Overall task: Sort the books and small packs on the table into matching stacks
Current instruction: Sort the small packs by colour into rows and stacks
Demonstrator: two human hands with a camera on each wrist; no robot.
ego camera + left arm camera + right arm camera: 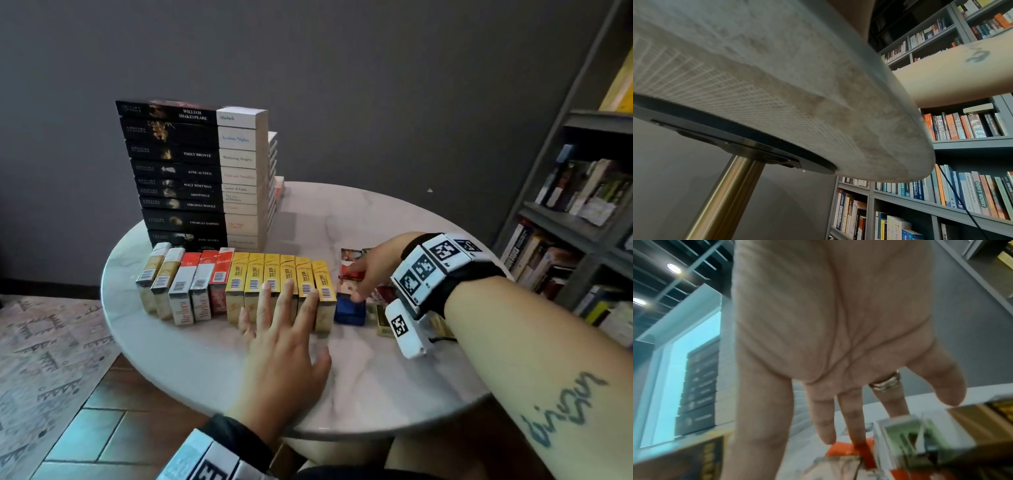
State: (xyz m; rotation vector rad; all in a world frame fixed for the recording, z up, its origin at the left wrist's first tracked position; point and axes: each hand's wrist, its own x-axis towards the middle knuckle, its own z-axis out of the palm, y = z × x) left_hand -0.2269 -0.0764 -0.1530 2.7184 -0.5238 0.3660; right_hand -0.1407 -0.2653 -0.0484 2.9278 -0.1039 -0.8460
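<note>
A tall stack of black-and-white books (pixel 191 174) stands at the back left of the round marble table (pixel 342 377). In front of it runs a row of upright packs: two gold-and-white (pixel 157 274), three red or red-and-white (pixel 198 284), then several yellow packs (pixel 274 274). My left hand (pixel 287 298) lies flat, its straight fingers touching the fronts of the yellow packs. My right hand (pixel 359 281) reaches over a loose cluster at the right; its straight fingertips (pixel 855 434) touch a red-and-white pack (pixel 351 274) (pixel 844 449). A blue pack (pixel 349 310) sits beside the row's right end.
More loose packs (pixel 383 320) lie under my right wrist, one with its top open (pixel 910 434). A lower book pile (pixel 274 178) hides behind the tall stack. Grey bookshelves (pixel 575 212) stand to the right. The left wrist view shows only the table's underside (pixel 818 81) and brass leg (pixel 725 194).
</note>
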